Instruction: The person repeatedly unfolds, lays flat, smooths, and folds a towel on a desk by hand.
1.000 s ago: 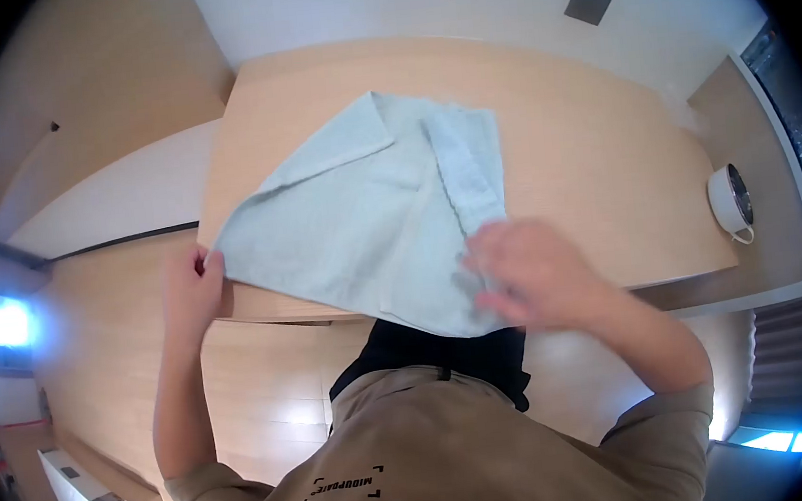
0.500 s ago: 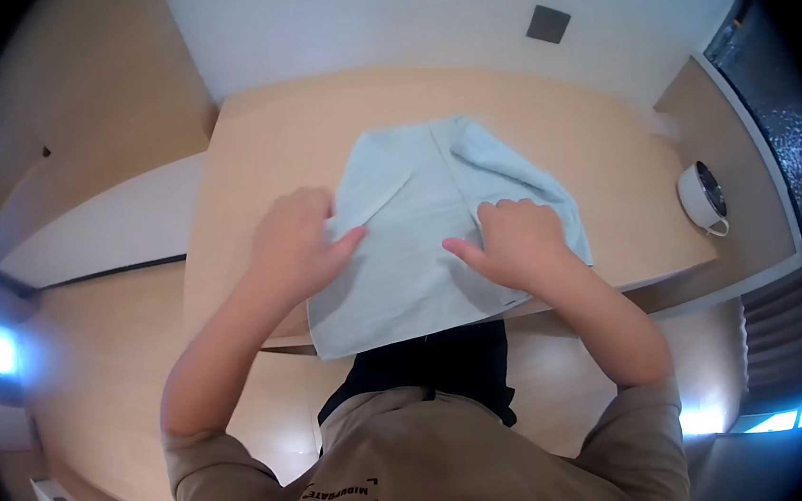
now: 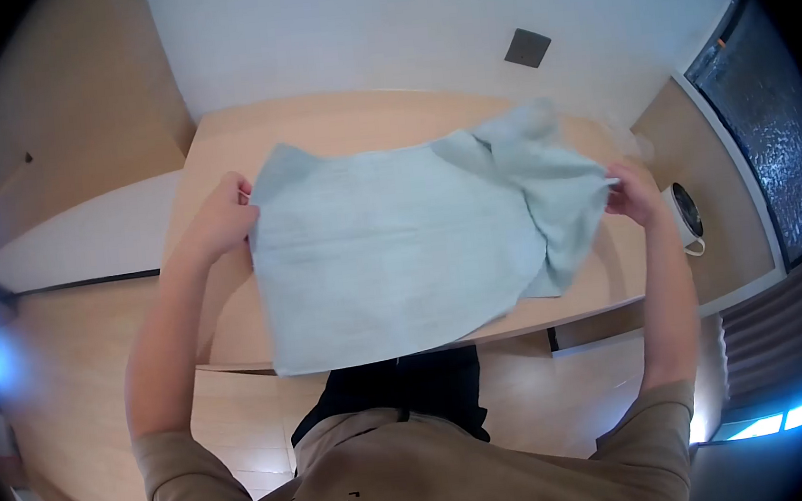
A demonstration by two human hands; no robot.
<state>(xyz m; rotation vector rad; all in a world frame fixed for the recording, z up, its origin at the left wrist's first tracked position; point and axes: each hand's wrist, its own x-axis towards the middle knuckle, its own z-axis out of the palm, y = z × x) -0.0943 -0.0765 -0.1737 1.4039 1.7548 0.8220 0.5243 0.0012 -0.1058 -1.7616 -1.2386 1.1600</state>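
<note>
A pale blue-green cloth [image 3: 381, 243] is spread wide between my two hands over the wooden table. My left hand [image 3: 228, 218] pinches its left edge, fingers closed. On the other side, my right hand [image 3: 636, 194] grips a bunched part of the cloth at its right end. The right portion is crumpled and folded over, with one part raised toward the wall. The left portion hangs fairly flat, and its lower edge reaches past the table's front edge near my body.
The light wooden table [image 3: 220, 142] stands against a white wall with a dark square plate [image 3: 527, 48]. A white cup-like container with a handle [image 3: 683, 218] is at the right, close to my right hand. A window [image 3: 762, 123] lies beyond it.
My hands have moved apart, left hand leftward and right hand to the right and up. The cloth, earlier lying narrower on the table, is now stretched wide between them.
</note>
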